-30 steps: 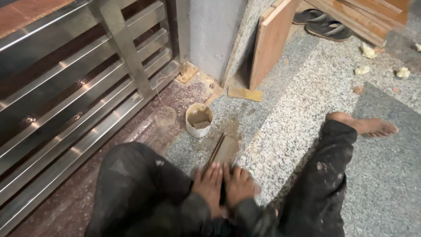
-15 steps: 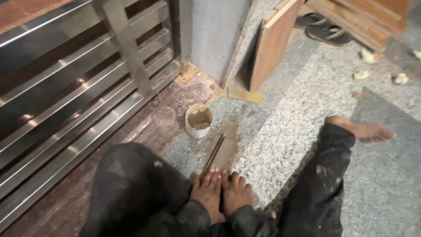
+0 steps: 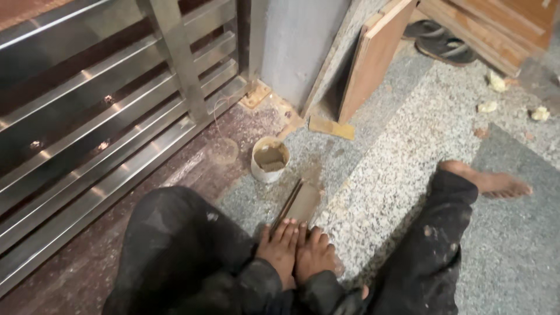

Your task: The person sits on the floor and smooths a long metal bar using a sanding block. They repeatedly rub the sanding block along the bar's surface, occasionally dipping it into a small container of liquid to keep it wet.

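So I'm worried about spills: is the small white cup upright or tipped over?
Upright. The white cup stands on the floor, its open rim facing up with brownish paste inside.

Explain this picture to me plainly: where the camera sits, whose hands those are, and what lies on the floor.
The camera is worn on a person's head and looks down, so you see their own body: dark trousers, a bare foot, and both hands side by side. The left hand and right hand press flat on a long flat tool lying on the speckled stone floor. Neither hand grips anything. Just ahead stands a small white cup of brownish paste. A steel railing runs along the left, wooden boards lean behind, and sandals lie farther back.
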